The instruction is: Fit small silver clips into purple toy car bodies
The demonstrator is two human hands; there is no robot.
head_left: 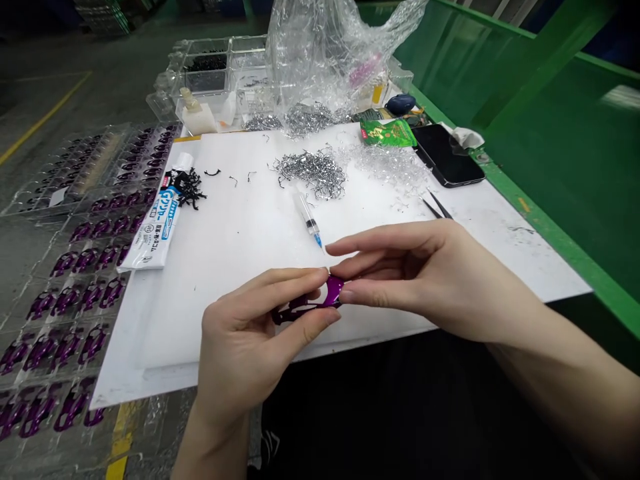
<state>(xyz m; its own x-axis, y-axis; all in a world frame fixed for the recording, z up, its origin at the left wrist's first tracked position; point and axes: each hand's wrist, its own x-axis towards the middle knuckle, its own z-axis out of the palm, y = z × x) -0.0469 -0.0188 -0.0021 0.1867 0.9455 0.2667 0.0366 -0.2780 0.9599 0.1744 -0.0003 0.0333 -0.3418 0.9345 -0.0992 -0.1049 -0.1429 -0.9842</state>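
A glossy purple part [334,291] with a dark, openwork end is held low over the white board. My left hand [250,320] grips it between thumb and fingers from the left. From the right, my right hand [415,267] pinches its near end with thumb and fingers, its index finger stretched out above. Whether a small piece sits between those right fingertips is hidden. Just beyond the fingers lies a syringe [309,217] with a blue needle hub, its tip towards my hands. Farther back is a pile of small shiny metal clips [315,172].
Left on the board [215,233] lie a white-blue glue tube [155,230] and small black pieces [188,189]. At right are tweezers [437,205], a phone [450,157] and a green packet [389,133]. Clear trays of purple parts [65,300] stand left; a plastic bag [325,53] stands behind.
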